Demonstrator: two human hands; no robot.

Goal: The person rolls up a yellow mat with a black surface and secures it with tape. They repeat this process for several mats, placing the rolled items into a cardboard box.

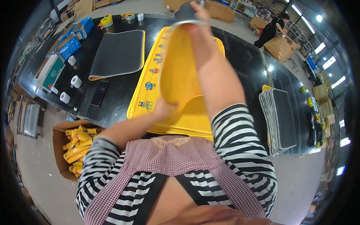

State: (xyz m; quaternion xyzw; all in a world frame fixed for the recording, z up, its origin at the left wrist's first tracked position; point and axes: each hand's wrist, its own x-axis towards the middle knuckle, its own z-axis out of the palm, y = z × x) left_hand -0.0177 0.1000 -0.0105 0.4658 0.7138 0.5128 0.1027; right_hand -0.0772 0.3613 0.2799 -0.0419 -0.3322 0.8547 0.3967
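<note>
A yellow mat [180, 67] with a dark grey backing is lifted and curled over a stack of yellow mats [140, 95], whose border shows small printed cartoon figures. At the far end, my right hand [201, 14] is closed on the mat's raised edge, where the grey underside folds over. Nearer my body, my left hand [165, 108] grips the mat's lower left edge, its fingers slightly blurred. My right forearm hides part of the mat and of the stack beneath.
A grey-backed mat [118, 52] lies left on the black table, near a phone [99, 93] and white rolls [76, 81]. A mat stack [279, 120] stands right. A carton [60, 150] of yellow rolled pieces sits lower left. Another person [273, 29] handles a carton far right.
</note>
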